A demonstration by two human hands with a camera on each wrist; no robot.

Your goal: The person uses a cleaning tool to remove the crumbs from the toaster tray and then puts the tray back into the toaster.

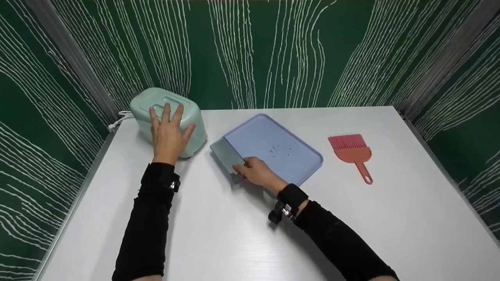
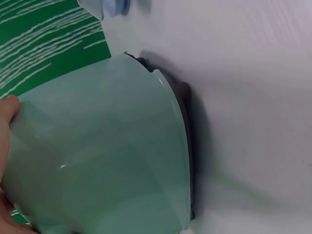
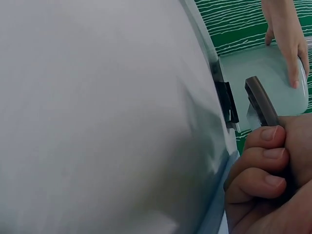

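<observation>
My left hand lies over the top and near end of a mint-green toaster, its fingers spread and straight. In the left wrist view the toaster's smooth side fills much of the picture. With curled fingers my right hand grips a thin grey crumb tray by its dark handle. That crumb tray overlaps the left corner of a pale blue tray. Small brown crumbs are scattered on the blue tray.
A red brush with an orange handle lies on the white table, right of the blue tray. The toaster's white cord and plug sit behind it at the left. Green walls with white lines surround the table.
</observation>
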